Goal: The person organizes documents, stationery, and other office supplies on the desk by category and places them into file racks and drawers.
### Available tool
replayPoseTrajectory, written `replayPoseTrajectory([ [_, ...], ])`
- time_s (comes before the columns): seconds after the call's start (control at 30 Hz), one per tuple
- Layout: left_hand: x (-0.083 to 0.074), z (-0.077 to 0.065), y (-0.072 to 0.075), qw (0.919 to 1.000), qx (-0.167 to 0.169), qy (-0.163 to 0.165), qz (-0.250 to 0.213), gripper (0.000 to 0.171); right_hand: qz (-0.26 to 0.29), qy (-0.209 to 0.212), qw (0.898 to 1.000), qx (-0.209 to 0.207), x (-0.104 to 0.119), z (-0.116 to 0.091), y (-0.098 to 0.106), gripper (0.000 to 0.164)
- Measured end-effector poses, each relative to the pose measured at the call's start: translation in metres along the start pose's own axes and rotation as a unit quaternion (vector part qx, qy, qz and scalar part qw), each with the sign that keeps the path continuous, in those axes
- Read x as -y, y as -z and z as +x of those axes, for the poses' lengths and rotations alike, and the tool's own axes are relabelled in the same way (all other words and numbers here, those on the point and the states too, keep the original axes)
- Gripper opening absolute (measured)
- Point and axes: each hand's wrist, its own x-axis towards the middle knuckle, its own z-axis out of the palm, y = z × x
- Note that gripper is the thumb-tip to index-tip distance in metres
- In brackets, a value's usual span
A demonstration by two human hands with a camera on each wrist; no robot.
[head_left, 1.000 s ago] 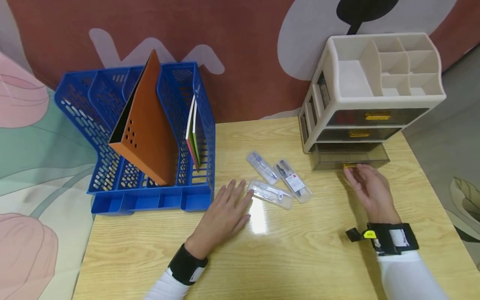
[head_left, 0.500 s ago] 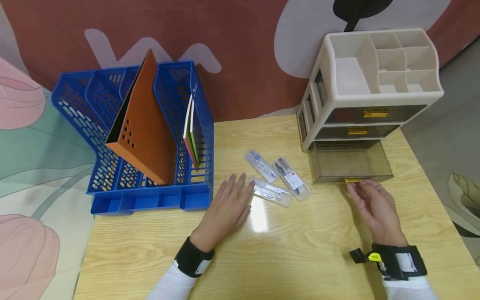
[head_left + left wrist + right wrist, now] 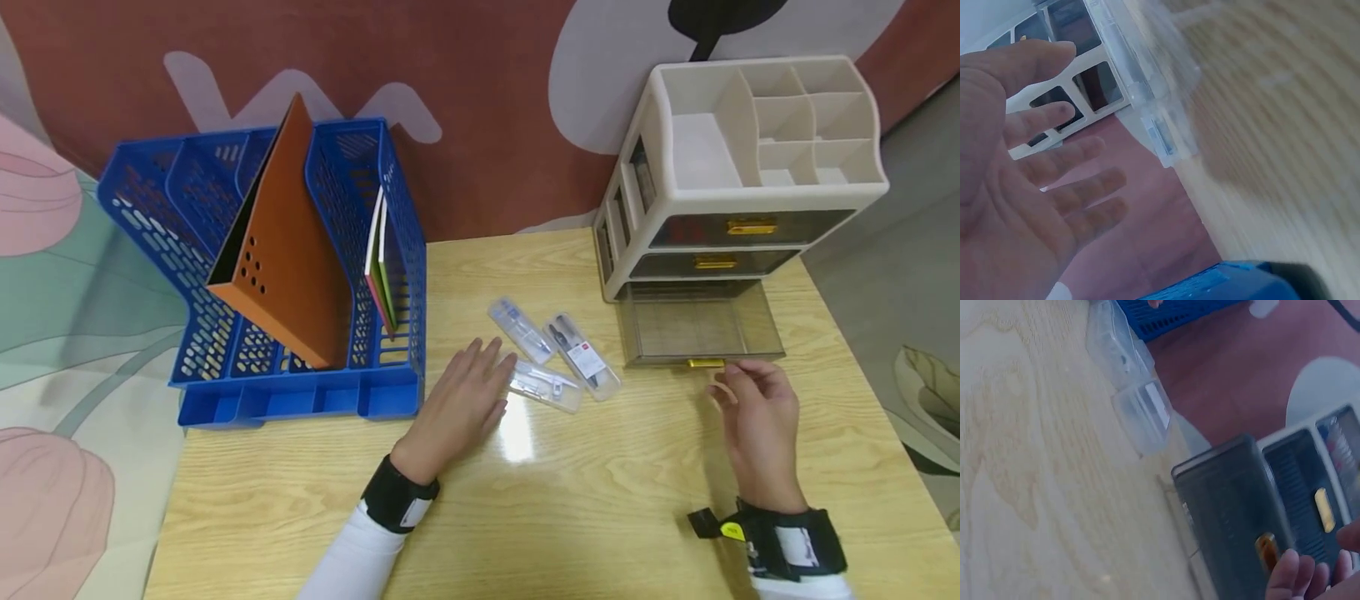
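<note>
At the right in the head view, my right hand (image 3: 763,425) is by the smoky clear bottom drawer (image 3: 697,329), which is pulled out. Its bent fingertips are right at the drawer's front beside the gold handle (image 3: 707,363); in the right wrist view the thumb stands apart from the fingers. My left hand (image 3: 453,408) is stretched out palm down over the table, fingers straight, fingertips at the near end of a clear plastic case (image 3: 546,387). Two more slim cases lie beyond it, a bluish one (image 3: 522,330) and one with a white label (image 3: 583,357).
The cream drawer unit (image 3: 772,200) stands at the back right, two upper drawers shut, with divided compartments on top. At the left, a blue file rack (image 3: 300,392) holds an orange folder (image 3: 300,267) and thin books (image 3: 381,267). A patterned cloth (image 3: 495,100) hangs behind.
The bottom drawer has slid further out toward me. My right hand came back with it, then its fingers shifted to the right of the handle. The left hand moved slightly toward the cases.
</note>
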Motion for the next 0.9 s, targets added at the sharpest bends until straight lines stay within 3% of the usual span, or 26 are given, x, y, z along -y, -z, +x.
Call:
replayPoseTrajectory([
  [0.17, 0.001, 0.007, -0.002, 0.9994, 0.013, -0.013, -0.028, 0.061, -0.072, 0.080, 0.994, 0.013, 0.006, -0.015, -0.016, 0.014],
  [0.33, 0.002, 0.013, -0.005, 0.9980, 0.039, -0.015, -0.048, 0.061, -0.063, 0.168, 0.979, 0.093, 0.008, -0.025, -0.031, 0.017],
  [0.43, 0.002, 0.017, -0.007, 0.9966, 0.050, -0.022, -0.061, 0.059, -0.047, 0.226, 0.957, 0.178, 0.003, -0.027, -0.039, 0.018],
  [0.53, 0.001, 0.019, -0.010, 0.9954, 0.061, -0.022, -0.070, 0.056, -0.073, 0.274, 0.927, 0.248, -0.005, -0.029, -0.046, 0.018],
  [0.63, 0.000, 0.021, -0.013, 0.9957, 0.059, -0.019, -0.070, 0.048, -0.186, 0.291, 0.898, 0.271, -0.013, -0.034, -0.055, 0.019],
  [0.67, 0.001, 0.021, -0.014, 0.9959, 0.055, -0.021, -0.069, 0.045, -0.236, 0.295, 0.883, 0.279, -0.016, -0.036, -0.058, 0.021],
  [0.7, 0.001, 0.021, -0.014, 0.9961, 0.051, -0.022, -0.068, 0.044, -0.292, 0.303, 0.861, 0.285, -0.019, -0.038, -0.061, 0.022],
  [0.73, 0.001, 0.022, -0.015, 0.9965, 0.047, -0.023, -0.065, 0.042, -0.355, 0.311, 0.832, 0.290, -0.022, -0.039, -0.064, 0.024],
  [0.8, 0.002, 0.022, -0.016, 0.9970, 0.041, -0.027, -0.060, 0.041, -0.462, 0.330, 0.761, 0.315, -0.029, -0.041, -0.069, 0.029],
  [0.9, 0.002, 0.024, -0.018, 0.9982, 0.031, -0.031, -0.041, 0.040, -0.560, 0.353, 0.658, 0.358, -0.041, -0.041, -0.077, 0.039],
])
